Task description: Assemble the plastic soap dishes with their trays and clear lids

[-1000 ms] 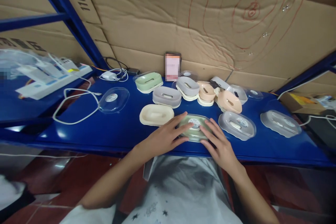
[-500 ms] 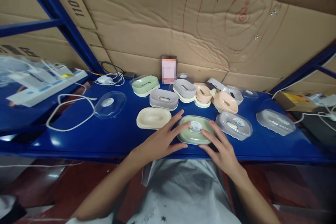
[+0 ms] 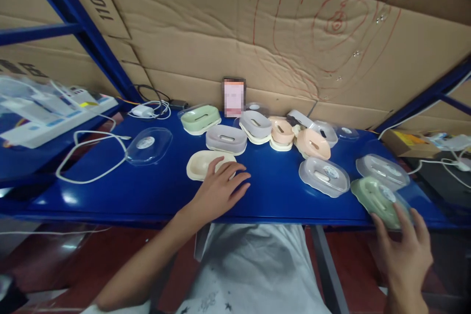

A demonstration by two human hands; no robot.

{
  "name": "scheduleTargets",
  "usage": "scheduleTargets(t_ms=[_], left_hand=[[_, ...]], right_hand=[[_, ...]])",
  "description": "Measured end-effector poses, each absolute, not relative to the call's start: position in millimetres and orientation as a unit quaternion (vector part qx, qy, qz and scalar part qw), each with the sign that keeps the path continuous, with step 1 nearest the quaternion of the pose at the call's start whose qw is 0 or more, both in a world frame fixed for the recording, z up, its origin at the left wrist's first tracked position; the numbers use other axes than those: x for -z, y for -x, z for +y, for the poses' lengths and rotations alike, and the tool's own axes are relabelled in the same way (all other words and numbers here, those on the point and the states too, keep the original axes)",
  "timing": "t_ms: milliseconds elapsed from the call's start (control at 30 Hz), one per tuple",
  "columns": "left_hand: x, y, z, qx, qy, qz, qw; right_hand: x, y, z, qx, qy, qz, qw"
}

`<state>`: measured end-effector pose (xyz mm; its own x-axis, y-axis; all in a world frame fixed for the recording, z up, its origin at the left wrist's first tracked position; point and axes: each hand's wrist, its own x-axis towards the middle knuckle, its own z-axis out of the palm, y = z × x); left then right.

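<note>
At the table's right front, my right hand (image 3: 403, 243) has its fingers on the near right edge of a green soap dish (image 3: 373, 196) under a clear lid with a round label. My left hand (image 3: 221, 189) is open, fingers stretched out over the right end of a cream oval tray (image 3: 196, 166); whether it touches the tray I cannot tell. Behind that tray stands a grey soap dish (image 3: 226, 140). A grey lidded soap dish (image 3: 324, 176) lies between my hands, and another grey lidded one (image 3: 382, 171) sits right behind the green dish.
Along the back are a green dish (image 3: 200, 118), peach dishes (image 3: 312, 144) and more grey ones. A clear lid (image 3: 149, 146) and a white cable (image 3: 91, 180) lie on the left of the blue table (image 3: 147, 201). A phone (image 3: 234, 98) leans on the cardboard.
My right hand has carried the green lidded soap dish from the front middle to the far right. My left hand has come off it and shifted left over the cream tray.
</note>
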<state>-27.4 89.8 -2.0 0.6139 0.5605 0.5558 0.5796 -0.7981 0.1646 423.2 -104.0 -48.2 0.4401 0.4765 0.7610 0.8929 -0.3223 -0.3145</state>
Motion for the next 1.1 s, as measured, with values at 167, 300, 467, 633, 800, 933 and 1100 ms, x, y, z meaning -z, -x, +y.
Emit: scheduleTargets(t_ms=[167,300,467,633,800,933,1100], left_hand=[[5,29,92,0.296,0.893,-0.340,-0.013],[2,30,86,0.257,0.921,-0.278,-0.089],[-2,29,82,0.272,0.931,-0.232,-0.076],[-1,42,85,0.272,0.902,-0.333,-0.028],[-8,56,75,0.200,0.915,-0.343,-0.073],[-8,50,71,0.198,0.938,-0.260,-0.119],[2,40,80,0.210,0.941,-0.237,-0.124]], right_hand=[[48,-424,-81,0.284,0.741,-0.522,0.313],[26,-384,-51,0.311,0.702,-0.541,0.343],[16,-307,-19,0.169,0.546,-0.760,0.309],[14,-271,17,0.093,0.453,-0.865,0.194],[-13,-240,61,0.141,0.471,-0.848,0.200],[-33,-193,111,0.144,0.429,-0.866,0.214],[-37,-162,166,0.115,0.388,-0.892,0.201]])
